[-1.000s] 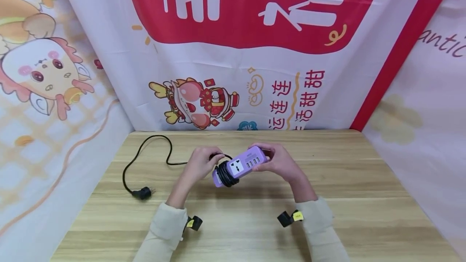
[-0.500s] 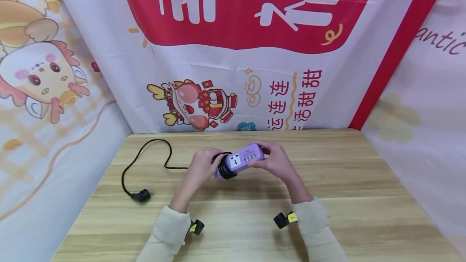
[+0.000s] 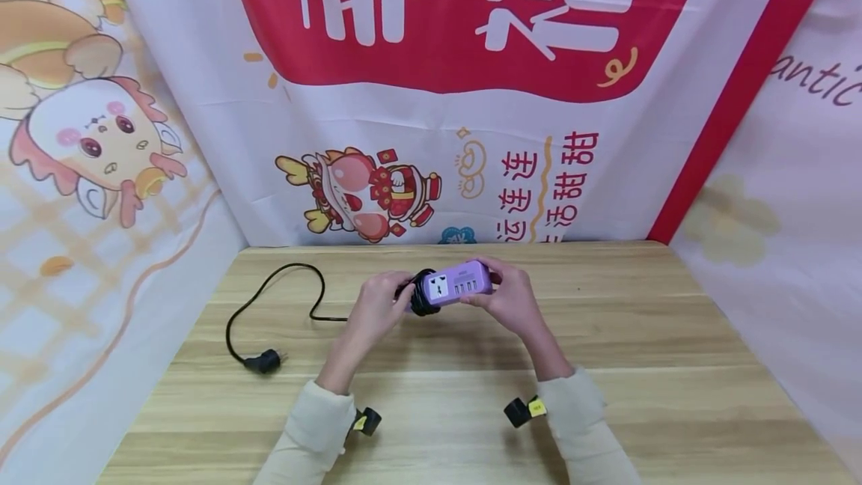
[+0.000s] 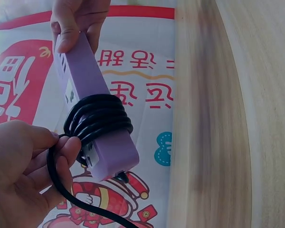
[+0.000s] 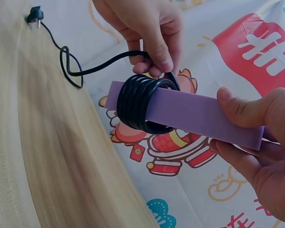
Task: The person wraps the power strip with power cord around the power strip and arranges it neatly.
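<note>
Plainly, we find the purple power strip (image 3: 465,281) held up over the wooden tabletop (image 3: 646,350), between the two hands and toward the back edge, slightly tilted with its right end higher in the head view. Our right hand (image 3: 512,299) has hold of that end, thumb on one side and curled fingers on the other, the grip only as wide as the strip. Our left hand (image 3: 378,307) pinches the black cord (image 4: 102,216) between thumb and fingertips, with hardly any gap, just beside the strip's other end. Around that end we see the cord wound in several close loops, with a white socket (image 3: 438,287) and a row of four ports (image 3: 465,287) showing between the coil and our right hand. From our left fingers the cord trails across the table in a wide bend to the black plug (image 3: 264,361), which lies well apart on the left, prongs pointing right. At each beige sleeve (image 3: 319,421) sits a small black device (image 3: 367,421) with a yellow label. Behind the table we see a printed cloth (image 3: 222,133) with red and white lettering and a cartoon dragon (image 3: 353,193).
</note>
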The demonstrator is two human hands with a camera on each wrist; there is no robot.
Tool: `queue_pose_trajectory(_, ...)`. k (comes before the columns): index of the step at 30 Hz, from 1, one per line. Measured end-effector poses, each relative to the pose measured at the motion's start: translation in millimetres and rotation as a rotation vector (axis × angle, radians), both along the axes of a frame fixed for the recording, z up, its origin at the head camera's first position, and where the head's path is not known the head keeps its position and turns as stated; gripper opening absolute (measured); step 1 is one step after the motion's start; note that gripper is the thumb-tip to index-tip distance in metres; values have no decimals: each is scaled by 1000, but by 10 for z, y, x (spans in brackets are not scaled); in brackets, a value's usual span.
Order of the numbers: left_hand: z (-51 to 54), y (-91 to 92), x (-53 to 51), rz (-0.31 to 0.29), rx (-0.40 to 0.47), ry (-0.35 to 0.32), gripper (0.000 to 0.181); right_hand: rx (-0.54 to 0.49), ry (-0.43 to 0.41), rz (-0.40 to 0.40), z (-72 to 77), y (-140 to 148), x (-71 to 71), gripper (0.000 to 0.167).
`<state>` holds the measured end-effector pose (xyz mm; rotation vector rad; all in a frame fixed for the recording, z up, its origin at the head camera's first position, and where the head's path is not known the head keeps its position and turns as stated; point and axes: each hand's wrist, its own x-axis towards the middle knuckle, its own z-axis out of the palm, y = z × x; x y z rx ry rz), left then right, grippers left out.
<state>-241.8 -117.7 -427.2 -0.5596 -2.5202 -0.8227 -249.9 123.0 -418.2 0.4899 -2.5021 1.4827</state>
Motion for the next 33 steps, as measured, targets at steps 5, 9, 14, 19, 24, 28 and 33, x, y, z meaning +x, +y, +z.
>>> queue_pose_trajectory(5, 43, 61, 59, -41, 48, -17, 16, -12, 32, -19, -5, -16, 6, 61)
queue_pose_trajectory(9, 50, 123, 82, -75, 49, -39, 18, -13, 33, -48, -9, -20, 1, 61)
queue_pose_trajectory(14, 31, 170, 95, -74, 15, -21, 22, -37, 46, -84, -20, -16, -14, 62)
queue_pose_trajectory(19, 9, 204, 109, -78, 14, -4, 25, -92, 103, -164, -27, 4, -30, 63)
queue_pose_trajectory(24, -8, 223, 108, -85, 51, -43, 27, -129, 117, -186, -35, 11, -53, 63)
queue_pose_trajectory(28, -5, 230, 105, -97, 69, -78, 26, -183, 89, -222, -33, 31, -67, 62)
queue_pose_trajectory(33, -24, 268, 105, -150, 114, -122, 23, -278, 53, -239, -29, 75, -76, 63)
